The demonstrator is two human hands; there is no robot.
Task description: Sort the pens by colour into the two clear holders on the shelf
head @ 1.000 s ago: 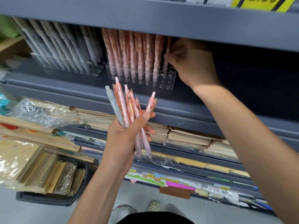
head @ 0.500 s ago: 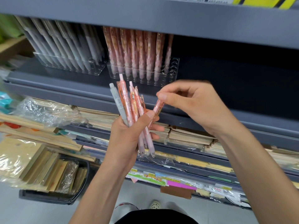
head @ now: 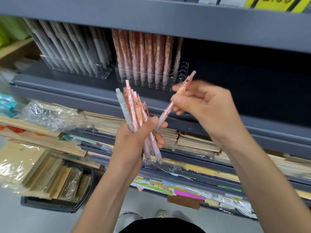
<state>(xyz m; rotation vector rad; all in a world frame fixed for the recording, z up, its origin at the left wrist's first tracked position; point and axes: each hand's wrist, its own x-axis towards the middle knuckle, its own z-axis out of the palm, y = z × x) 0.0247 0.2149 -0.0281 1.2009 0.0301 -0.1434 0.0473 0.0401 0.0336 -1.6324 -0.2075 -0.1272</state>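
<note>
One pink pen [head: 165, 112] hangs tilted before the shelf [head: 235, 84], clamped in the fingers [head: 198, 89] of your right hand [head: 202, 105], its lower end just beside your left hand [head: 133, 145]. That hand's fingers curl round a bundle of pink pens [head: 136, 105] and one grey pen [head: 121, 105]. On the shelf behind stand the grey-filled holder [head: 104, 72] and, to its right, the pink-filled holder [head: 183, 68].

Held pens [head: 139, 115]: pink-orange patterned, one grey [head: 123, 111]. Left rack pens [head: 74, 47] grey; right rack pens [head: 146, 52] pink-orange. Shelf [head: 235, 91] dark grey.
</note>
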